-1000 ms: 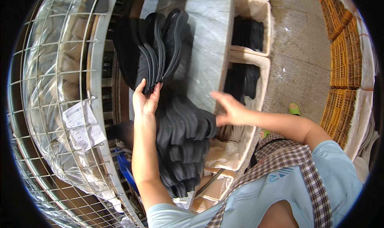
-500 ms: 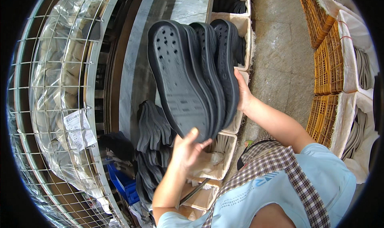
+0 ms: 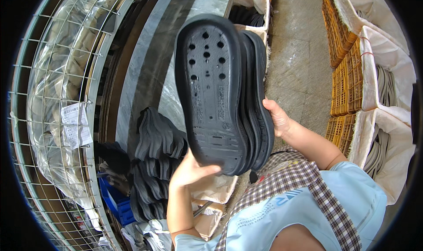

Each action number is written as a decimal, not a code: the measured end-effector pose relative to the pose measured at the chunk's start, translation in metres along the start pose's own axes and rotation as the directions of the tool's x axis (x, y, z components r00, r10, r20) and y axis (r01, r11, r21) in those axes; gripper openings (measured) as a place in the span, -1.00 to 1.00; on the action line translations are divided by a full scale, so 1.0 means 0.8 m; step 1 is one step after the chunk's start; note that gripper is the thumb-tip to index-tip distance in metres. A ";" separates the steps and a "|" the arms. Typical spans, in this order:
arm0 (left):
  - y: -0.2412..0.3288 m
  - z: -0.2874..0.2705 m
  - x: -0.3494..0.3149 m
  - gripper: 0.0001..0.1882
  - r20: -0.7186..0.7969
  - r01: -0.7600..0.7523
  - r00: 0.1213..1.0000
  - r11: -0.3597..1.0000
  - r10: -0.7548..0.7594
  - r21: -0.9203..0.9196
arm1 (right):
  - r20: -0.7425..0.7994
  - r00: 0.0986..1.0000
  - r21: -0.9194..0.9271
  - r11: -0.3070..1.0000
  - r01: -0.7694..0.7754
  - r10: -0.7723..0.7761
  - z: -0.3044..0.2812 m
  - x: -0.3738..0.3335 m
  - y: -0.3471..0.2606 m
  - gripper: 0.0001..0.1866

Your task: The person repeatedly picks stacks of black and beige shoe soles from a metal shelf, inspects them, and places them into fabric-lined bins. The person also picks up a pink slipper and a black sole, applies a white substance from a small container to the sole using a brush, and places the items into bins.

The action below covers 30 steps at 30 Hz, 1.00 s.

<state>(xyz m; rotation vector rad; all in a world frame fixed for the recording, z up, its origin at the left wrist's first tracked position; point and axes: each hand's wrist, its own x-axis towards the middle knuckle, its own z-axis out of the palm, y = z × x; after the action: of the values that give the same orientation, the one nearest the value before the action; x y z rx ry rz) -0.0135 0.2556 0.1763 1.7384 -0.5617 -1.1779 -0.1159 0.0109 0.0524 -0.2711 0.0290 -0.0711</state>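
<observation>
Between my two hands is a stack of black shoe soles [image 3: 211, 101], held up nearly upright with the toe ends away from me. The front sole faces me, showing round holes near the toe and ridged slots at the heel. My left hand [image 3: 192, 168] grips the heel end from below, its thumb across the front sole's lower edge. My right hand [image 3: 277, 118] is closed on the right side of the stack, thumb on the rearmost sole's edge, its other fingers hidden behind. More black soles [image 3: 156, 136] lie in piles left of my left forearm.
A grey metal tabletop [image 3: 145, 66] runs along the left, beside a wire mesh cage [image 3: 66, 83] holding plastic-wrapped goods. Lined bins [image 3: 251, 26] line the table's right side. Orange crates [image 3: 346, 86] with white liners and grey strips stand at right. A blue bin [image 3: 115, 202] sits lower left.
The fanned soles have come closer together into a tighter stack, and the front sole has turned more squarely toward me. Both hands have moved slightly nearer my body.
</observation>
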 end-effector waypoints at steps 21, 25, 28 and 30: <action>-0.101 0.007 0.080 -0.45 -0.174 -0.270 0.941 0.333 0.291 -0.903 | -0.158 0.987 -0.548 0.833 -0.075 -0.015 0.070 -0.023 -0.036 0.14; -0.108 0.013 0.082 -0.46 -0.132 -0.215 0.938 0.237 0.322 -0.947 | -0.196 0.981 -0.539 0.836 -0.106 -0.002 0.075 -0.021 -0.032 0.14; -0.114 0.018 0.081 -0.46 -0.129 -0.206 0.937 0.216 0.325 -0.954 | -0.255 0.967 -0.538 0.828 -0.155 0.016 0.076 -0.021 -0.029 0.11; -0.118 0.021 0.079 -0.45 -0.152 -0.228 0.942 0.239 0.298 -0.944 | -0.270 0.962 -0.518 0.837 -0.177 0.037 0.077 -0.021 -0.025 0.07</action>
<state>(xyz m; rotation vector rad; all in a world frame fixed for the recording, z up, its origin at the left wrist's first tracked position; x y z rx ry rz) -0.0126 0.2432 0.0625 0.4785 -0.0567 -0.9574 -0.1319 0.0091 0.1171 -0.8276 0.3215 0.0189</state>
